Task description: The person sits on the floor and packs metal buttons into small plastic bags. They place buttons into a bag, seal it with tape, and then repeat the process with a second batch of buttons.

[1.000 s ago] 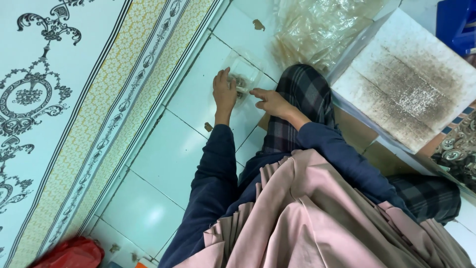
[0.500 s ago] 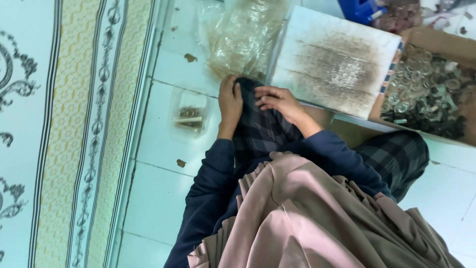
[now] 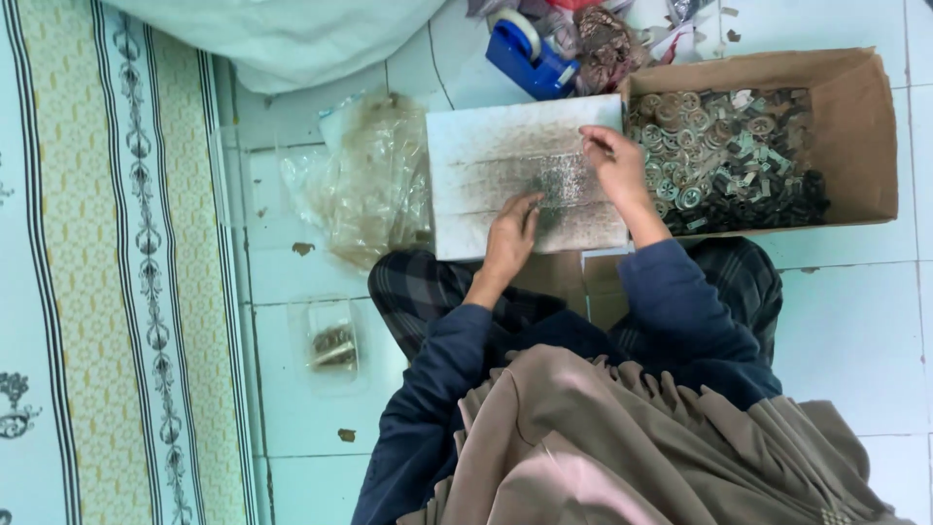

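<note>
Left hand [image 3: 512, 233]: fingers loosely spread, flat on lower edge of stained white board [image 3: 486, 156], gripping nothing. Right hand [image 3: 614, 160]: fingers curled at board's right edge; whether it pinches anything, cannot tell. Board lies on tiled floor [image 3: 846, 331] over knees. Cardboard box [image 3: 865, 126] w/ small metal parts [image 3: 724, 156] touches board's right side. Blue tape dispenser [image 3: 530, 53] just beyond.

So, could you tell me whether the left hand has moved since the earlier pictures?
Yes. The left hand has left the plaid knee and now rests on the stained white board.
</note>
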